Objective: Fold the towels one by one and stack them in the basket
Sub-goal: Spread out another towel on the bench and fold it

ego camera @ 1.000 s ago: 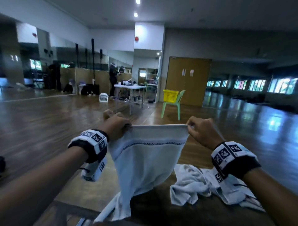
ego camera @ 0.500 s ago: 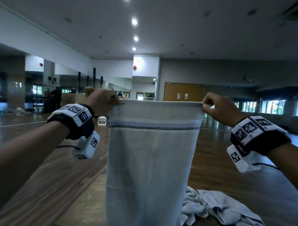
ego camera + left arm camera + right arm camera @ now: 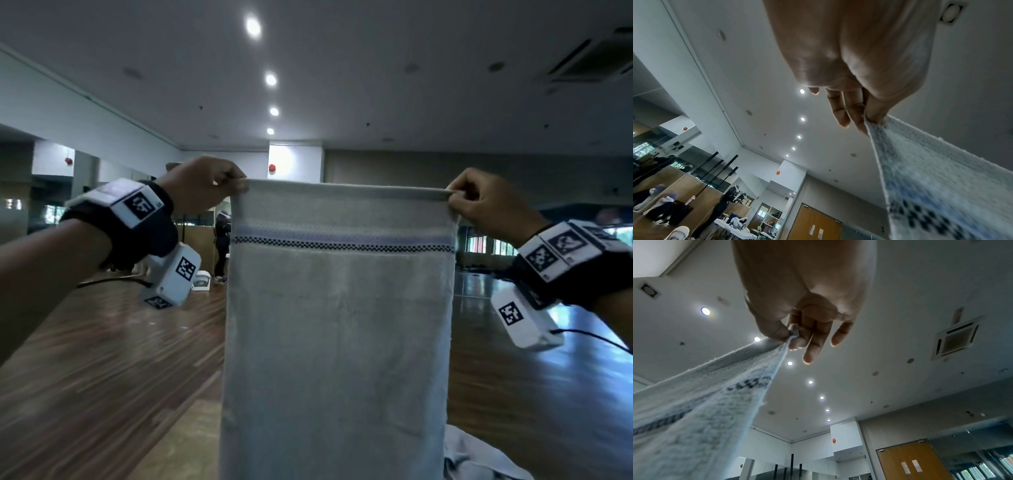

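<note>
1. Head view: the towel (image 3: 337, 335) hangs flat and upright in front of the camera, its top edge stretched level between both hands, a blue band and a dark checkered stripe running across just under that edge.
2. Left hand (image 3: 202, 185) pinches the top left corner; from the left wrist, thumb and forefinger clamp the cloth (image 3: 941, 178) while the other fingers (image 3: 840, 112) lie loosely extended.
3. Right hand (image 3: 486, 205) pinches the top right corner; from the right wrist, the corner bunches between thumb and forefinger, the remaining fingers (image 3: 813, 344) pointing outward.
4. Low on the right, behind the hanging towel, a crumpled pile of pale cloth (image 3: 479, 459) lies on a dark surface.
5. Each wrist carries a black band with white marker blocks.
6. Beyond is a wooden floor (image 3: 102, 359) and a ceiling with round lights.
</note>
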Action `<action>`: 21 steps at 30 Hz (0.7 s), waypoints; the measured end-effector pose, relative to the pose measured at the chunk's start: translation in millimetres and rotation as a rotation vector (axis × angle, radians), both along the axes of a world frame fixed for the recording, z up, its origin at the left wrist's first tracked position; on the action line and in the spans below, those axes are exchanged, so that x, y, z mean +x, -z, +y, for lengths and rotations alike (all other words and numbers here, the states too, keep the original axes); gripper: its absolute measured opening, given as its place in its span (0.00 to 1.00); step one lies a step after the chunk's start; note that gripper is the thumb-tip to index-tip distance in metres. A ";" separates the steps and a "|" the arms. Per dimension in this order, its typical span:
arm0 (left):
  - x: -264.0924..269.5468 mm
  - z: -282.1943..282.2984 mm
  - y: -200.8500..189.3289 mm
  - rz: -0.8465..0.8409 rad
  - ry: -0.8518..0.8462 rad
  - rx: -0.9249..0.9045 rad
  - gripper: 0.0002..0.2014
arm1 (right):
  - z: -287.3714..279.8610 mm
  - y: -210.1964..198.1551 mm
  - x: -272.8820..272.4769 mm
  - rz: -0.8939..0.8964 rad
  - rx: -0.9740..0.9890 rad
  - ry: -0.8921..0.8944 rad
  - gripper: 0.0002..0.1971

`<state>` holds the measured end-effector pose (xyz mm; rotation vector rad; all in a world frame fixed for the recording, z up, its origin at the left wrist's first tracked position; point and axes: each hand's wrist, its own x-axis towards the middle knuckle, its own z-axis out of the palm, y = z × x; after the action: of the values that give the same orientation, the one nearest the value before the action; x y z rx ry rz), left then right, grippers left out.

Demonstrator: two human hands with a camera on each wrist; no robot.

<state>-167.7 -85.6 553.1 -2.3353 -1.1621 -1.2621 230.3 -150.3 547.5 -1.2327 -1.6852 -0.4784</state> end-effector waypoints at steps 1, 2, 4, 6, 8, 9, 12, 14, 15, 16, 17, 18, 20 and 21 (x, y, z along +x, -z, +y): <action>1.0 -1.2 -3.7 -0.011 0.001 -0.004 0.08 | 1.3 -2.8 -0.3 0.003 0.008 -0.001 0.02; 2.3 0.9 -5.6 -0.019 0.000 -0.014 0.09 | 4.3 -4.0 -0.4 0.011 0.013 -0.005 0.02; 1.0 12.3 -3.1 -0.031 -0.022 -0.039 0.08 | 14.7 -2.1 -0.7 0.026 0.009 -0.016 0.03; 0.1 28.2 8.8 0.013 -0.054 -0.084 0.02 | 32.3 9.0 -0.3 0.034 -0.024 -0.027 0.02; 2.2 48.9 29.5 0.091 -0.042 -0.192 0.06 | 57.5 34.2 1.7 0.025 -0.105 -0.036 0.03; 3.6 60.4 45.4 0.095 -0.030 -0.263 0.08 | 72.4 52.3 3.4 0.008 -0.170 -0.041 0.05; 6.8 94.4 101.0 0.199 -0.111 -0.280 0.11 | 114.8 108.6 5.3 -0.063 -0.372 -0.013 0.10; 7.0 111.9 121.1 0.224 -0.145 -0.214 0.10 | 133.6 126.8 4.8 -0.072 -0.398 0.016 0.10; 6.6 117.4 120.6 0.183 -0.141 -0.183 0.08 | 138.8 125.5 3.8 -0.059 -0.366 0.017 0.08; 6.4 122.2 113.8 0.135 -0.143 -0.133 0.07 | 143.2 118.8 3.2 -0.043 -0.312 0.015 0.07; 8.3 124.0 102.8 0.092 -0.151 -0.082 0.06 | 146.5 108.2 1.9 -0.031 -0.246 0.014 0.05; 10.2 124.3 89.7 0.052 -0.160 -0.026 0.06 | 148.4 95.4 0.1 -0.010 -0.177 0.015 0.04; 12.9 121.4 64.0 -0.017 -0.144 0.096 0.06 | 148.5 67.3 -2.6 0.036 -0.062 0.014 0.02; 13.8 119.5 52.4 -0.057 -0.140 0.138 0.07 | 146.9 54.3 -3.8 0.052 -0.020 0.017 0.02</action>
<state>-153.8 33.9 500.7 -2.0945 -1.1926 -1.3228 226.6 -3.4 493.2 -1.2641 -1.6404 -0.4369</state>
